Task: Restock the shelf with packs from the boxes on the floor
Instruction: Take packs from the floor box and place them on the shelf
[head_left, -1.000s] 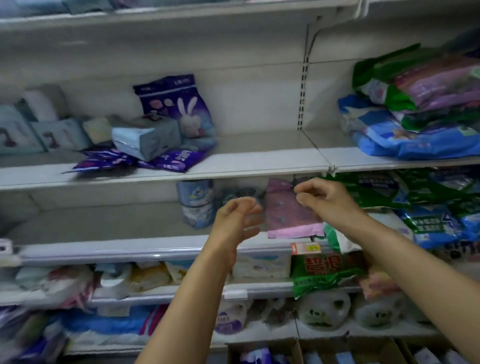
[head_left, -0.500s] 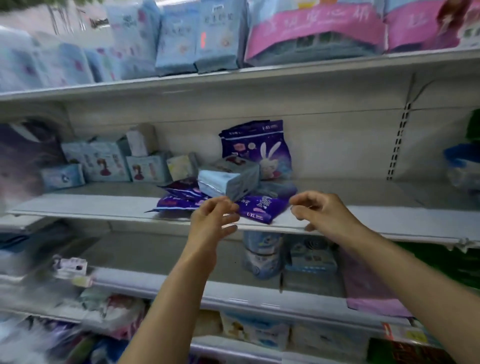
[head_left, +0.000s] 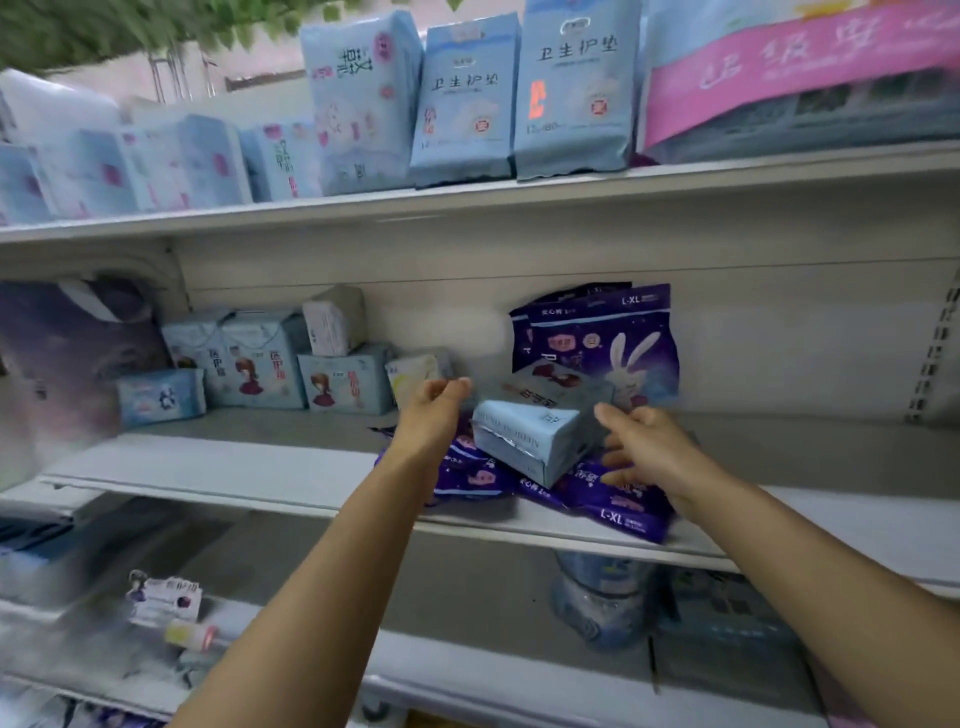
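- Head view: both hands reach to the middle shelf (head_left: 218, 470), one on each side of a pale blue pack (head_left: 535, 434) lying tilted on a heap of flat purple packs (head_left: 618, 501) near the shelf's front edge.
- The left hand (head_left: 434, 415) is just left of the blue pack, fingers loosely bent and apart, holding nothing; whether it touches the pack I cannot tell.
- The right hand (head_left: 647, 449) is at the pack's right end, fingers spread and relaxed, also holding nothing (its fingertips lie over the purple packs).
- An upright purple pack with a white rabbit (head_left: 618, 348) stands against the shelf's back wall, right behind the blue pack.
- Further left along the back wall stands a row of small light blue packs with a cartoon girl (head_left: 249, 364), with a small white pack (head_left: 327, 325) on top.
- The top shelf (head_left: 519, 200) carries tall light blue packs (head_left: 462, 98) upright along its front edge, and a pink-banded pack (head_left: 789, 78) at its right end.
- The lower shelf (head_left: 467, 670) holds a blue pack (head_left: 597, 597) under the purple heap; the rest is blurred.
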